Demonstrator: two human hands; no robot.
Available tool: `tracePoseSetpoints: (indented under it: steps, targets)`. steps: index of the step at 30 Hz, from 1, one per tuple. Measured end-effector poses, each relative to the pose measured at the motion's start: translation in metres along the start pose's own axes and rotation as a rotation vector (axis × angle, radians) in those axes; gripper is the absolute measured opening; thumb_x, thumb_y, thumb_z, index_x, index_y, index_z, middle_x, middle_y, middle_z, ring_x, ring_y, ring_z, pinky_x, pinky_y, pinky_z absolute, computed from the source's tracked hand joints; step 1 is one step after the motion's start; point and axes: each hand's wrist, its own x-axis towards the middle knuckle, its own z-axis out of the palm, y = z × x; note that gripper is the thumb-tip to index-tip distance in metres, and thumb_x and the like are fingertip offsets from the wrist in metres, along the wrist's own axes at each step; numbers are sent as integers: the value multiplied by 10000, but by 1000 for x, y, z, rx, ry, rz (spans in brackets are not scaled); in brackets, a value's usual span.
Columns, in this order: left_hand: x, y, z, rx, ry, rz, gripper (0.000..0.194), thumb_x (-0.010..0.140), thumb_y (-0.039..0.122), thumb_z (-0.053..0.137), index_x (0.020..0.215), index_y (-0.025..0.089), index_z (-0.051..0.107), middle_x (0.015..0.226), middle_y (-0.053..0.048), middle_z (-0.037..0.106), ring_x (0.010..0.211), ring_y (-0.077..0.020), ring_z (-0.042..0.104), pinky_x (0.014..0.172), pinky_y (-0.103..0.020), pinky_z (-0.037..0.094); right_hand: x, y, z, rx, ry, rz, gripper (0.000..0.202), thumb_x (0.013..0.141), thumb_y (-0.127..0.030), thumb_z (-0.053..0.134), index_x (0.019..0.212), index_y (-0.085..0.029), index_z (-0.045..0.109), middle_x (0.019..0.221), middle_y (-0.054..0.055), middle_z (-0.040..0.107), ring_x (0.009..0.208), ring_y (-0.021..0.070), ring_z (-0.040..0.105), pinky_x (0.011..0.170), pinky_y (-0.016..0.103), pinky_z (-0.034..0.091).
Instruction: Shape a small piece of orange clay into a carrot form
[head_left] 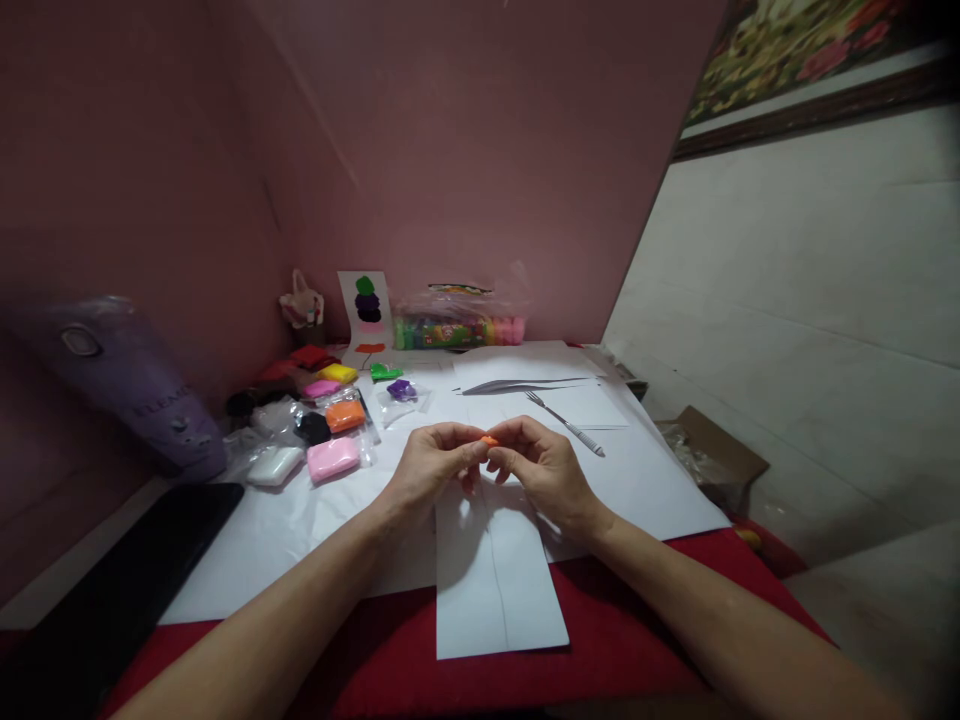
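A small lump of orange modelling clay (489, 441) is pinched between the fingertips of both hands. My left hand (439, 462) grips it from the left, fingers closed. From the other side my right hand (551, 470) holds it with thumb and forefinger. Below the hands lies a narrow white card (499, 600) with a thin pencil line down it, its near end over the red cloth. Packs of clay are to the left, among them an orange pack (345, 415), a pink pack (333, 459) and a white pack (274, 466).
A fork (566, 425) lies on white paper (652, 490) right of the hands. Behind stand a card with coloured patches (366, 310) and a bag of coloured tubs (461, 332). At left are a purple bottle (157, 390) and a black flat object (142, 590). Red cloth (630, 620) covers the near edge.
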Motion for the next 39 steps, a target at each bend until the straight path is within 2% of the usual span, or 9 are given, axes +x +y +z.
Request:
tracePoseSetpoints:
  steps: [5,9,13,20,25,29,32,36,39]
  targets:
    - [-1,1,1,-10,-15,-9,280,685,345,729,763,93,632,563,-7,594,446,-90,511,453,-221,397,0,1,-1,-97,19,-35,64,813,-236,627,845,-182,640,727,2,622,631,121,593,547,253,510]
    - [-2,2,3,-23,-7,-16,288,681,356,735,743,117,586,532,13,576,435,-99,523,442,-219,404,2,1,-2,-92,4,-41,84,811,-268,639,811,-184,643,717,0,628,596,107,564,534,242,487]
    - [-3,2,3,-75,-30,-27,301,704,378,715,784,117,586,623,-3,608,465,-97,539,456,-230,440,3,1,-3,-79,2,-37,133,812,-301,642,756,-183,617,688,-10,607,573,100,547,532,240,480]
    - [0,0,1,-40,-65,-47,251,717,329,702,774,103,609,571,0,588,462,-96,527,463,-228,433,1,-1,-2,-179,-16,-68,78,839,-255,604,859,-180,604,749,12,623,652,126,581,575,264,487]
    - [0,2,1,-47,-29,-52,194,705,277,704,755,108,623,554,11,573,457,-87,512,461,-217,408,1,-3,-4,-252,-29,-80,109,852,-268,587,812,-169,604,742,16,626,597,112,557,576,273,474]
    - [-3,5,4,-74,-13,-88,237,677,302,724,783,111,631,657,-16,620,470,-91,529,467,-231,425,0,-2,-4,-265,7,-71,123,840,-276,600,776,-172,589,701,6,615,588,111,549,564,267,462]
    - [-3,7,6,-48,-5,-86,249,658,313,732,752,108,627,632,-14,615,442,-92,526,444,-229,410,0,-2,-3,-240,39,-46,131,813,-265,624,729,-179,571,659,-10,591,563,104,533,530,250,446]
    - [-2,7,7,-25,116,-20,193,654,270,723,682,110,618,579,4,600,393,-66,486,399,-201,353,3,-1,-3,-137,105,38,151,759,-233,648,665,-183,542,562,-47,538,466,84,495,439,221,414]
    - [0,5,4,-61,185,17,186,662,270,722,707,113,631,571,11,597,411,-62,485,404,-192,356,6,-1,-5,-41,151,79,151,746,-250,656,671,-176,549,572,-46,551,450,79,499,432,220,432]
